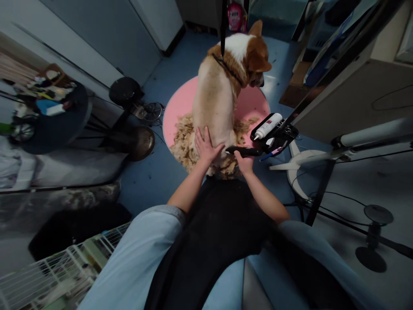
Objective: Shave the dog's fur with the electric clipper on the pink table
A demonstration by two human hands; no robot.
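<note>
Trimming the hindquarters seems in hand. At 12 o'clock, the dog point(213, 94) is on the pink worktop point(176, 97), amid shorn fur point(183, 137). The left hand point(205, 147) lies on its back, fingers spread, gripping nothing; at 1 o'clock, the right hand's point(245, 163) fingers close around black clippers point(248, 151). Next probably calls for steady, light strokes.

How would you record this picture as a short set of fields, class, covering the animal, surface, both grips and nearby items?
Animal: tan, brown and white dog, head turned to the picture's right
Restraint: black strap running down to the dog's neck
Surface: round pink tabletop
Debris: loose tan fur on both sides of the dog
Left grip: spread on the dog's lower back
Right grip: closed on a black clipper
Nearby: white bottle in a black holder
</note>
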